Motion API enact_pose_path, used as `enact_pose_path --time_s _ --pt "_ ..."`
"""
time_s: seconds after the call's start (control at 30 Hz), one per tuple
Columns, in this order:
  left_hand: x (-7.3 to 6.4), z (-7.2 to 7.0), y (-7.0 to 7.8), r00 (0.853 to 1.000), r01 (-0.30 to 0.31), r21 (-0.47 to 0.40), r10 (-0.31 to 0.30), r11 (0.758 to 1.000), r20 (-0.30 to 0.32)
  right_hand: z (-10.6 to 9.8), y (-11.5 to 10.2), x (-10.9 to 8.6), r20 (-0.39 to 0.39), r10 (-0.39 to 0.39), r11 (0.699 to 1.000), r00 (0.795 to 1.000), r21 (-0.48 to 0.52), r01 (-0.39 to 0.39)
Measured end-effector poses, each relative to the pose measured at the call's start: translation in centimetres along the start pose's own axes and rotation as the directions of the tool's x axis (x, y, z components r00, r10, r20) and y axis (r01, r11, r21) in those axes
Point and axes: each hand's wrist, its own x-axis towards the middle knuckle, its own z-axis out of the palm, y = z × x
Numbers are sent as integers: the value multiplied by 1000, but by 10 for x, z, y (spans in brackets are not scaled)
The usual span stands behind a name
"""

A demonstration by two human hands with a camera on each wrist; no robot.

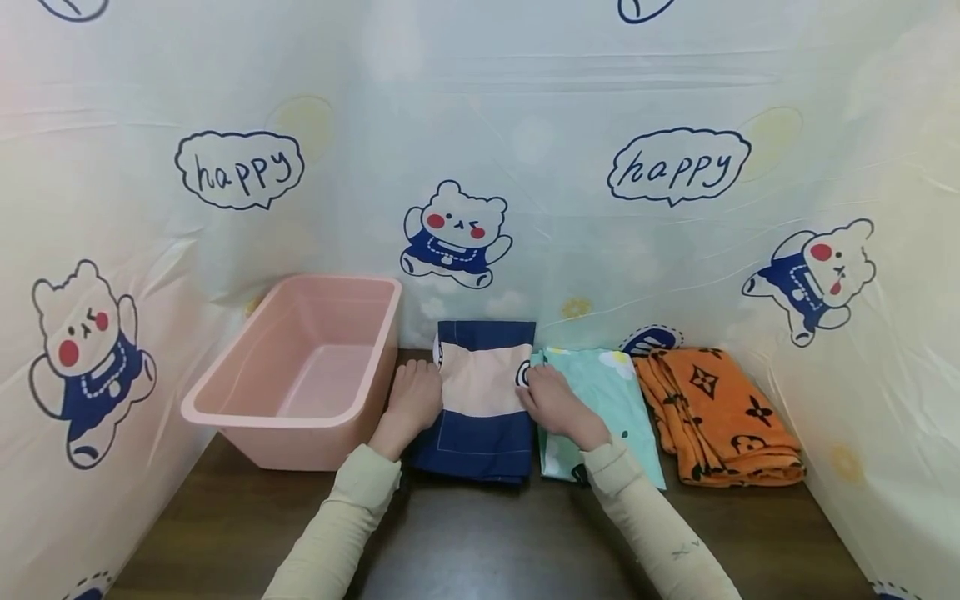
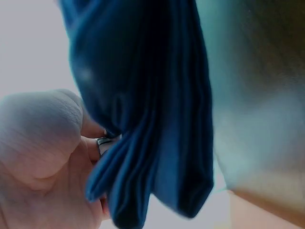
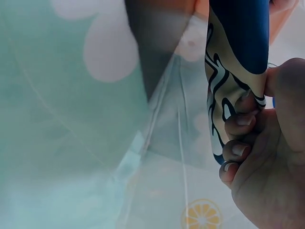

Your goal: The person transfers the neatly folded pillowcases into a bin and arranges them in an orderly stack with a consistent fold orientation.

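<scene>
A folded navy and cream cloth [image 1: 487, 450] is held up between both hands, its layers hanging in thick folds in the left wrist view. My left hand [image 1: 417, 390] pinches its left edge, with the thumb and palm showing beside the dark folds [image 2: 162, 119]. On the opposite edge my right hand [image 1: 553, 398] grips the cloth, fingers curled round its patterned side [image 3: 221, 95] in the right wrist view. A folded mint-green cloth [image 1: 600, 392] with white flowers lies partly under my right hand and forearm.
An empty pink plastic basin [image 1: 363, 423] stands left of my left hand. Past the mint cloth lies a folded orange cloth [image 1: 720, 417] with dark motifs. A printed curtain [image 1: 555, 167] surrounds the brown table [image 1: 465, 542] at the back and sides.
</scene>
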Motion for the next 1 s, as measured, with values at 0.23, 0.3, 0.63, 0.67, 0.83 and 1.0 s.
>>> enact_pose_path --time_s 0.23,0.3,0.63,0.67,0.83,1.0 --pt "2 -7 3 1000 1 2 -1 1000 -21 -9 -4 -2 8 -12 1000 1000 5 12" --pt "3 -9 4 1000 5 3 -5 1000 -20 -13 -5 -1 0 -18 1000 1000 11 18" --pt "6 -19 7 994 -24 67 30 998 -103 -24 -5 -1 -30 -41 999 999 -29 41" --pt "6 -19 7 995 -22 63 29 998 -98 -25 -6 -2 -28 -45 998 999 -35 44" --pt "5 -20 11 997 -26 53 30 998 -70 -30 -7 -8 -23 -47 997 999 -60 45" --pt "6 -23 12 993 -30 51 35 998 -115 -34 -7 -11 -52 -55 996 997 -74 51"
